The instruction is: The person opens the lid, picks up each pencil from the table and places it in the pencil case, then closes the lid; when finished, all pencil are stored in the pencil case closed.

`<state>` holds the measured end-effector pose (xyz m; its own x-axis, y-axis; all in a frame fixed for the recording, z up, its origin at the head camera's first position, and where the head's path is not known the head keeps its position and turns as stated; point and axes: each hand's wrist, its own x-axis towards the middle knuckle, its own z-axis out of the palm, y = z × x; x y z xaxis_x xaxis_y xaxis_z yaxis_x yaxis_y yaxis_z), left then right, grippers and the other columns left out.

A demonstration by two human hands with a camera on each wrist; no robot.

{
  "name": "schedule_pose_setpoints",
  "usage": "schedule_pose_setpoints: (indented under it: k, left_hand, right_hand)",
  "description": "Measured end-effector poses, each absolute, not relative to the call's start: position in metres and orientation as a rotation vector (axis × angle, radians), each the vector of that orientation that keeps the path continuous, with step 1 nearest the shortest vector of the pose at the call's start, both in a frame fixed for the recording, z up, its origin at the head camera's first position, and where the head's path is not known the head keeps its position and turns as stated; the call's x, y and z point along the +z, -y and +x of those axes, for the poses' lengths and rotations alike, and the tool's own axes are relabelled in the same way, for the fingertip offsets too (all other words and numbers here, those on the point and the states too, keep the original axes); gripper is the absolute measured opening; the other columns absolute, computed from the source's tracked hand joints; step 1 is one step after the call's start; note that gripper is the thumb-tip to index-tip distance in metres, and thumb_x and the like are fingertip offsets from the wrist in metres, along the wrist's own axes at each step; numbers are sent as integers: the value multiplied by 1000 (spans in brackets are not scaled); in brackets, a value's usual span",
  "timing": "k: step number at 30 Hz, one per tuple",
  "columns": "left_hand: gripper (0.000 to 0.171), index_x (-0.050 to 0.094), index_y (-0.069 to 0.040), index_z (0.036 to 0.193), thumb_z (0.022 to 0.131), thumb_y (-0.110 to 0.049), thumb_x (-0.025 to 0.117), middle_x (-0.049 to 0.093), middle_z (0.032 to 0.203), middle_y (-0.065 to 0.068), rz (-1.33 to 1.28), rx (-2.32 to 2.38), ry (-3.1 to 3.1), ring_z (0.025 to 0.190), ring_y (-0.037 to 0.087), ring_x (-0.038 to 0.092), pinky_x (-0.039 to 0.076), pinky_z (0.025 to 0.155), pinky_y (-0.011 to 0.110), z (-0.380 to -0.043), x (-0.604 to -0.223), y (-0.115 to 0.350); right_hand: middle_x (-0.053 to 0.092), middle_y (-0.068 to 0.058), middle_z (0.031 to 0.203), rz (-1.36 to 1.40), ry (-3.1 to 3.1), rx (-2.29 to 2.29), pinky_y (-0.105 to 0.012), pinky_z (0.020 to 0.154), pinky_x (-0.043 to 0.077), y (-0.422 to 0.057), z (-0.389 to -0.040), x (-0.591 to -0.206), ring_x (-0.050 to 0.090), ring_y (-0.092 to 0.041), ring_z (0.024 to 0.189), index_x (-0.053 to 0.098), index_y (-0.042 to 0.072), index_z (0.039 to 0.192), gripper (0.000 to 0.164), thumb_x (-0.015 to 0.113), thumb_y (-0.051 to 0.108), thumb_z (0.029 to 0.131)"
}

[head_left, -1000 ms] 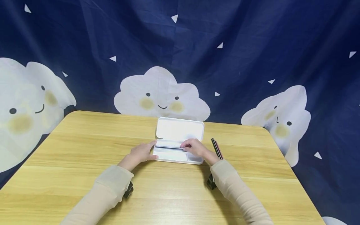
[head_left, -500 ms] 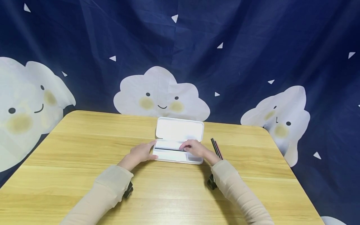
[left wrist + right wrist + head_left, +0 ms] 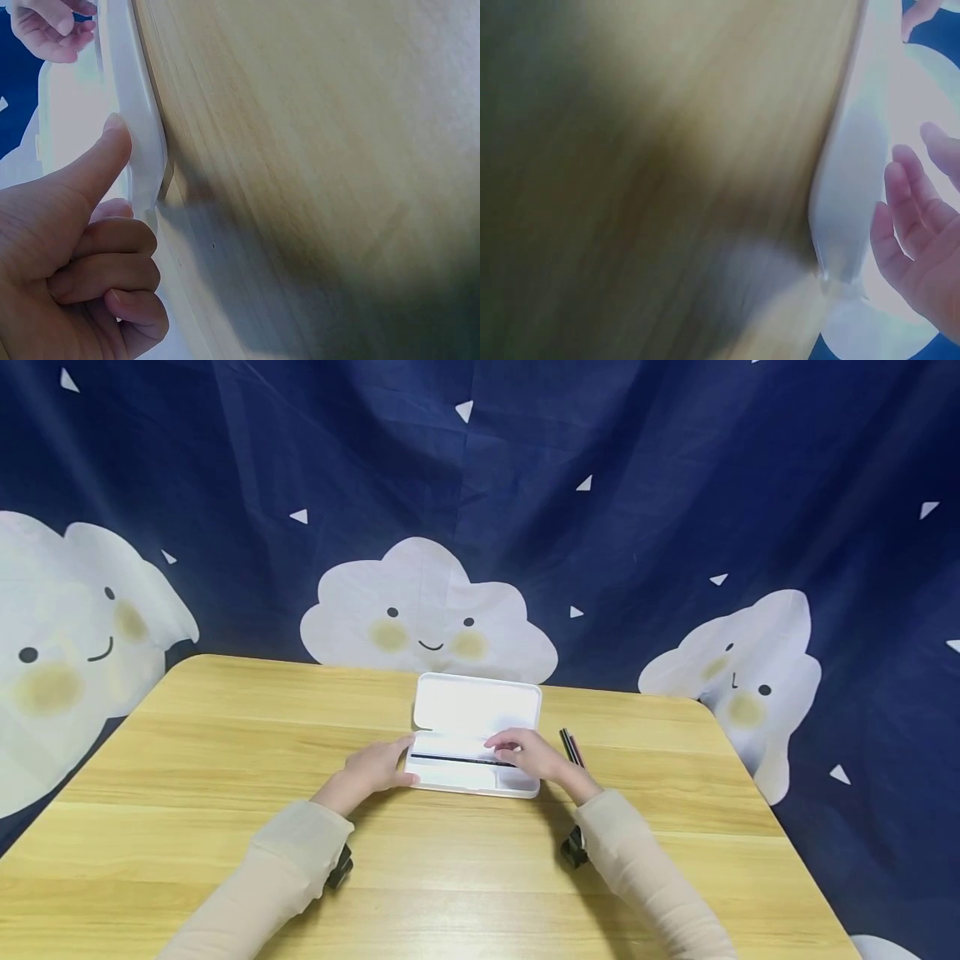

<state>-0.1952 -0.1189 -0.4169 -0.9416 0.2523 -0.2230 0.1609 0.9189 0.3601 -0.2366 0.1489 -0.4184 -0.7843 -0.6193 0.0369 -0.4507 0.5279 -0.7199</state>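
A white pencil case (image 3: 476, 703) lies open on the table, its lid tilted back. Along its tray runs a thin dark pencil (image 3: 453, 759). My left hand (image 3: 372, 767) grips the case's left end, thumb on the front edge; in the left wrist view the other fingers of this hand (image 3: 105, 262) are curled. Over the right part of the tray hovers my right hand (image 3: 531, 753), covering the pencil's right end. The right wrist view shows this hand (image 3: 930, 232) with loosely bent, spread fingers and nothing held between them.
Several dark and reddish pencils (image 3: 572, 747) lie on the wooden table (image 3: 420, 877) just right of the case, partly hidden by the right forearm. A dark blue curtain with clouds (image 3: 427, 618) hangs behind the table's far edge.
The dark pencil has settled slightly nearer the front of the tray. My right hand has let go of it and drawn a little to the right. The left hand keeps its hold.
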Motion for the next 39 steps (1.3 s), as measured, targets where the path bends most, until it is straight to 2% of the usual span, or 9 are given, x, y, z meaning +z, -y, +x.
schedule_pose_setpoints:
  k: [11,14,18,21,30,39]
  left_hand:
    - [72,37,-9,140,81,-37,68,51,127,23,313,491,-2811,109,40,52,47,69,48,-196,-417,116]
    - [73,36,-9,140,81,-37,67,50,128,23,302,493,-2808,109,40,52,46,68,47,-196,-418,116]
    - [72,36,-9,140,81,-37,67,50,128,22,301,498,-2806,109,40,51,46,67,47,-196,-418,116]
    - [72,37,-9,140,81,-37,67,50,128,22,300,504,-2807,109,40,51,46,67,47,-196,-418,117]
    - [72,36,-9,140,81,-36,67,50,128,23,303,506,-2812,110,41,51,46,70,50,-196,-418,118]
    - [71,37,-10,140,81,-37,67,51,127,22,303,492,-2811,108,40,52,46,68,49,-196,-419,119]
  right_hand:
    - [63,-14,92,-891,-2547,-1106,-29,77,47,-180,-224,-407,57,-20,86,62,-6,107,22,55,5,89]
    - [63,-15,92,-894,-2557,-1113,-29,77,47,-189,-223,-407,57,-22,86,62,-7,107,22,56,4,88]
    - [62,-24,95,-881,-2557,-1140,-36,80,47,-195,-217,-399,58,-31,89,59,-12,107,23,55,-2,87]
    - [61,-26,98,-840,-2563,-1158,-39,81,46,-203,-216,-399,57,-33,90,58,-13,109,24,55,-3,87]
    - [62,-13,92,-764,-2593,-1189,-26,74,46,-228,-217,-405,55,-17,84,58,-10,111,29,58,7,88]
    - [60,-13,92,-690,-2602,-1207,-28,77,46,-249,-215,-408,57,-20,86,47,-10,124,41,58,6,88]
